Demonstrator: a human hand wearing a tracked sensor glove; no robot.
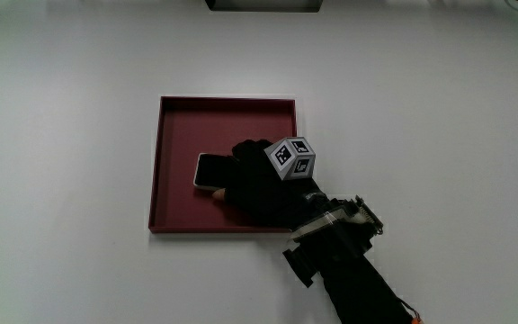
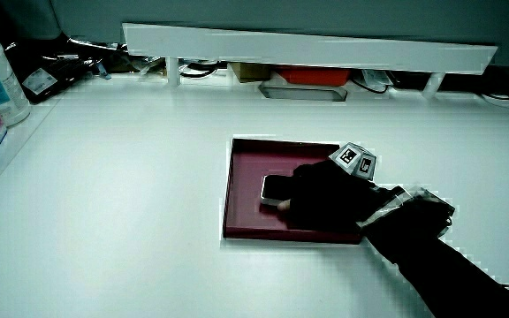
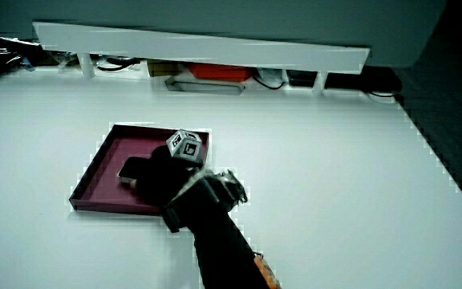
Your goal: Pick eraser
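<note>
My hand [image 1: 257,184] reaches into the dark red tray [image 1: 174,144] on the white bench [image 1: 61,135], fingers over the black eraser [image 1: 212,170] lying flat inside it; they seem to touch it, though I cannot tell if they grip.

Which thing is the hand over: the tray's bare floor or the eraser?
The eraser, the dark, pale-edged block lying in the red tray. The hand covers one end of it, and the other end shows beside the hand.
</note>
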